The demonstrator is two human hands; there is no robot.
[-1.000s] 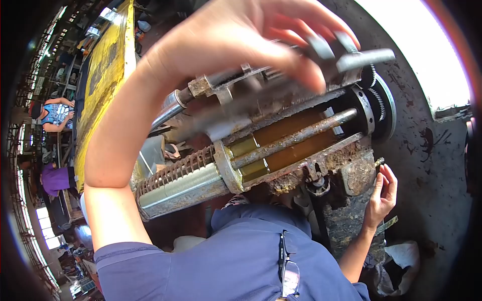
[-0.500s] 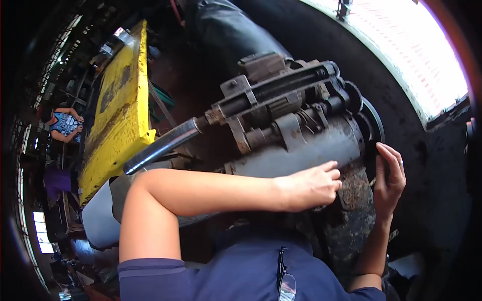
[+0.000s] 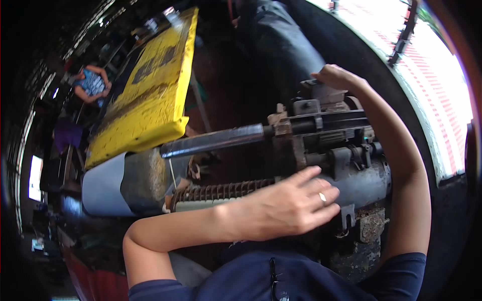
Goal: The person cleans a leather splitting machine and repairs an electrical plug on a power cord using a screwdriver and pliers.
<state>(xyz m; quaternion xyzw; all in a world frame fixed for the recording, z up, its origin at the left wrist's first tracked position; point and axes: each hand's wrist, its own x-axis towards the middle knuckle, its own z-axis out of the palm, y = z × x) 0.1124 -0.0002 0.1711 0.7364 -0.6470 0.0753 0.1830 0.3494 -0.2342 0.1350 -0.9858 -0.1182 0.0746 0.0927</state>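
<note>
My left hand [image 3: 296, 206] is over the near side of a worn metal machine, beside the end of its grey cylindrical housing [image 3: 369, 186]. Its fingers are spread, holding nothing, and one wears a ring. My right hand [image 3: 337, 79] reaches across to the machine's far side. There its fingers curl at the top of a dark box-shaped part [image 3: 324, 94]; what they grip is hidden. A dark shiny roller [image 3: 213, 141] sticks out to the left. Below it lies a brown ribbed coil [image 3: 226, 191], partly behind my left forearm.
Left of the machine are a grey-blue sheet [image 3: 104, 185] and a dark curved piece [image 3: 143, 175]. A yellow panel [image 3: 145, 100] stands behind them. Another person [image 3: 92, 85] in a blue patterned top is at the far left. A bright window opening [image 3: 427, 95] is at right.
My right hand has moved from beside the machine's near right end to its far top. My left hand has opened from a curled shape. The view has shifted, showing more of the roller and coil.
</note>
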